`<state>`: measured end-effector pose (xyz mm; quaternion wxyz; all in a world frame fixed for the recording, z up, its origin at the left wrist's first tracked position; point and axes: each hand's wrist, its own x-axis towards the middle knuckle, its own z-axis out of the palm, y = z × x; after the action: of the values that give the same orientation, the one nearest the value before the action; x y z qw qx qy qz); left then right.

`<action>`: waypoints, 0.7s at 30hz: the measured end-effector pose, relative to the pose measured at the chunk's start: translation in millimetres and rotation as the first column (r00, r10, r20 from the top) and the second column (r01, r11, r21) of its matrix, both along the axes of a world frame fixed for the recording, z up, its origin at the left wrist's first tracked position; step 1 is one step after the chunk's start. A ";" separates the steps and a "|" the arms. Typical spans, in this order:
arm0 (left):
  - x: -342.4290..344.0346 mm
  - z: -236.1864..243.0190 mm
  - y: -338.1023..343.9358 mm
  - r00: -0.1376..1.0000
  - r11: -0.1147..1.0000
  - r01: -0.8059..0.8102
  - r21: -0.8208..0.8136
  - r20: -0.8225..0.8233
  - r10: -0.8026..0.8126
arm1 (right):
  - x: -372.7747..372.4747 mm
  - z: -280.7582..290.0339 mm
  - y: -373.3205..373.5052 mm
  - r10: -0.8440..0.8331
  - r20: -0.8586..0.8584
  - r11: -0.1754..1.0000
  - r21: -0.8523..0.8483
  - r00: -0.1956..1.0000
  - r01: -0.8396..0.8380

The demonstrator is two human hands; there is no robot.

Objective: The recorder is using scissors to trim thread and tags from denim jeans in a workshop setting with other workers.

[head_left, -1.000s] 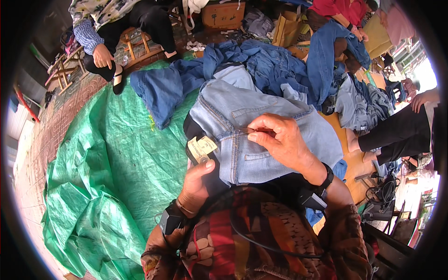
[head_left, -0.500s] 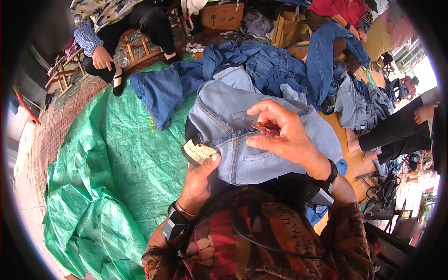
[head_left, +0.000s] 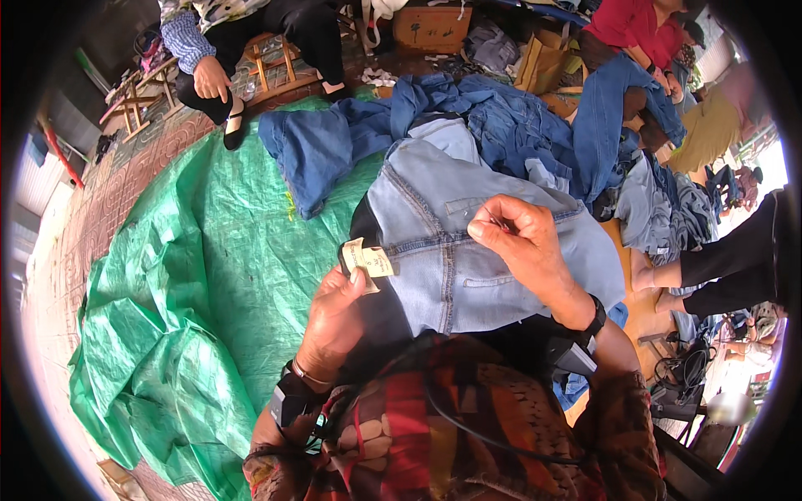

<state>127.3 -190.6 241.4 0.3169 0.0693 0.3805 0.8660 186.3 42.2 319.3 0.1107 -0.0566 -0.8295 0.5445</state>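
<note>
A pair of light-blue jeans (head_left: 493, 242) with dark seams lies across my lap, its black waistband side toward the left. My left hand (head_left: 332, 321) pinches the waistband edge, its thumb pressed on a cream label (head_left: 368, 260) that stands out from the cloth. Above the jeans, slightly right of the centre seam, my right hand (head_left: 522, 242) is closed around a small dark-red tool (head_left: 501, 224). The fingers hide most of that tool, so its exact kind does not show. Some distance separates the right fingertips from the label.
Dark-blue jeans (head_left: 510, 121) are heaped beyond my lap, and paler ones (head_left: 656, 209) lie at the right. A green tarp (head_left: 225, 275) covers the ground at left. A person with a checked sleeve (head_left: 188, 42) sits far left; another in a red top (head_left: 626, 29) sits far right.
My right fingers have closed over the small dark-red tool, which stood out between them before. The left hand has shifted left, and the label now lies more open. The whole view has shifted slightly.
</note>
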 end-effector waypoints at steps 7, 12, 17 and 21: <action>3.2 -4.4 -1.7 0.995 0.998 -0.002 0.060 0.096 -0.004 | 2.2 2.9 -6.0 0.025 -0.002 0.993 0.113 1.000 -0.025; 1.6 -9.6 -2.5 0.998 0.997 0.055 0.045 -0.002 -0.055 | 7.2 19.5 -37.0 0.260 -0.009 0.952 0.169 0.965 -0.255; 3.1 -11.2 -2.5 0.996 0.995 0.068 0.069 0.059 -0.073 | 3.7 18.0 -73.5 0.435 0.097 0.745 0.519 0.895 -0.418; 0.2 -8.6 -8.1 0.975 0.947 0.198 0.252 0.047 -0.216 | 5.3 13.0 -81.3 0.522 0.202 0.613 0.587 0.829 -0.529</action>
<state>127.5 -198.8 232.8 0.4089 0.1157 0.2488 0.8704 191.7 -39.1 332.2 -0.0460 0.2252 -0.9410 0.2483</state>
